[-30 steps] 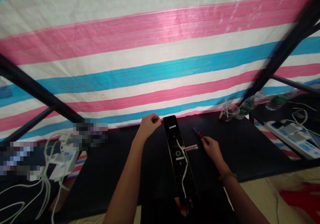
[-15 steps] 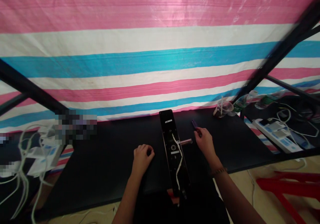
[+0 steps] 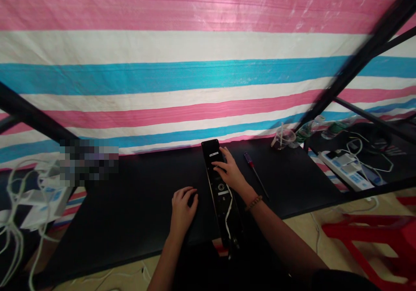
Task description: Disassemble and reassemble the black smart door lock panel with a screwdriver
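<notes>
A long black device (image 3: 214, 180) lies lengthwise on the black table, its near end at the table's front edge. A white cable (image 3: 228, 215) runs along its near half. My right hand (image 3: 229, 172) is over the device's upper part, thumb and fingers apart, with nothing seen between them. To the left of the device, my left hand (image 3: 184, 204) rests on the table, fingers curved and apart, holding nothing. A screwdriver (image 3: 250, 163) with a purple and red handle lies right of the device, its shaft pointing toward the front.
Plastic cups (image 3: 283, 138) stand at the back right of the table (image 3: 130, 213). Power strips with cables lie on both sides, the right one (image 3: 347, 169) on a neighbouring surface. A red stool (image 3: 367, 226) is at the lower right.
My right hand has let go of the screwdriver and moved left onto the device. The view has shifted slightly; my left hand stays beside the device.
</notes>
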Demonstrator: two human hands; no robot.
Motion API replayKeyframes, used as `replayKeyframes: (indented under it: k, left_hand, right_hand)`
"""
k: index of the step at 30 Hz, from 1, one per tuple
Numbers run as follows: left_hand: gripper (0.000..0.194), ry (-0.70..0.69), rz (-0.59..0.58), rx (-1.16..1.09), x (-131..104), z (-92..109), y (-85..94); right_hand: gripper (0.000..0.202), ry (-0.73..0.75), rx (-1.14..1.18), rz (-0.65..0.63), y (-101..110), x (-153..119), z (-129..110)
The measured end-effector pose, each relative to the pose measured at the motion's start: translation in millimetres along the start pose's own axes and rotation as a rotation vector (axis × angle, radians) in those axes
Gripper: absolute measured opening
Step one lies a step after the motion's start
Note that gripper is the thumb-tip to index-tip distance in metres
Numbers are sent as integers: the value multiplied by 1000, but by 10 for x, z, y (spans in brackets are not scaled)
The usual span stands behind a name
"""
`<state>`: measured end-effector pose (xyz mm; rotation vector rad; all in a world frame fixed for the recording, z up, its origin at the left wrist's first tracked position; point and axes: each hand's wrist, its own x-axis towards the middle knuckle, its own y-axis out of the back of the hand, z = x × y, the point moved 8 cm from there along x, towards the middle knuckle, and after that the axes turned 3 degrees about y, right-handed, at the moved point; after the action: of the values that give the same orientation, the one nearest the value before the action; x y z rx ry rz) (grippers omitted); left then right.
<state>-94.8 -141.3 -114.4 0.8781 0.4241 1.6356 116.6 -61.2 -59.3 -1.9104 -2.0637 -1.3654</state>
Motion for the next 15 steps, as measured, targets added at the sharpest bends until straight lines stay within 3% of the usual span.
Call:
replayKeyframes:
  k: [4, 7, 11, 15]
  left_hand:
    - [30, 53, -23, -274, -210, 364, -210]
    - [41, 190, -24, -435, -395, 522, -403]
    - [47, 306, -19, -561, -522, 530, -561]
    - [52, 352, -89, -677, -494, 455, -647]
  right_hand:
    - [17, 57, 37, -7, 52, 0, -145]
    - [18, 91, 42, 32, 171, -7, -303]
    - [20, 209, 6, 115, 436, -48, -678]
    - [19, 353, -62, 258, 861, -180, -1179]
